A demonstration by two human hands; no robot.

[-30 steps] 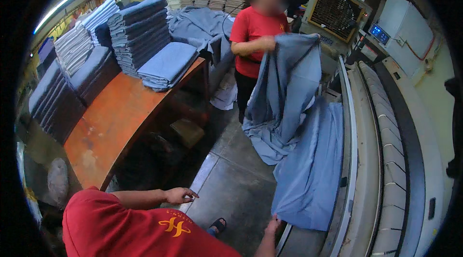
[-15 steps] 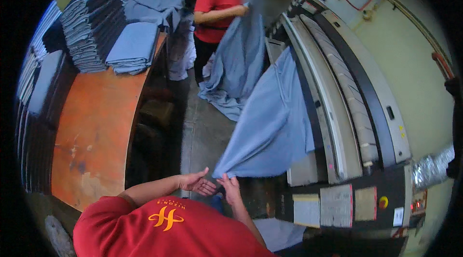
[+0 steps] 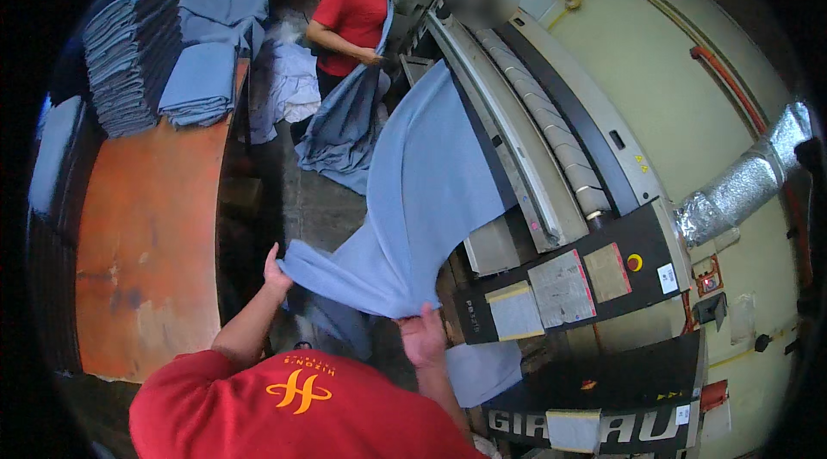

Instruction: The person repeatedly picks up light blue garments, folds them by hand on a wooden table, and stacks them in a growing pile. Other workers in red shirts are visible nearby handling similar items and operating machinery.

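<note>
A large light-blue cloth sheet (image 3: 422, 175) hangs from the long roller machine (image 3: 538, 127) on the right and stretches toward me. My left hand (image 3: 276, 269) grips one corner of it, off to the left. My right hand (image 3: 424, 336) is closed on its near edge, below the machine's end. Between my two hands the edge sags in folds. Both hands' fingertips are partly hidden by the cloth.
An orange-topped table (image 3: 151, 244) runs along the left, bearing stacks of folded blue cloth (image 3: 129, 54). Beyond the sheet, a person in a red shirt (image 3: 353, 20) holds another blue cloth (image 3: 345, 127) that trails on the floor. A silver duct (image 3: 745, 175) is at right.
My left hand has taken a corner of the sheet and moved left, spreading the near edge. The co-worker's cloth hangs lower. My view has turned to the right.
</note>
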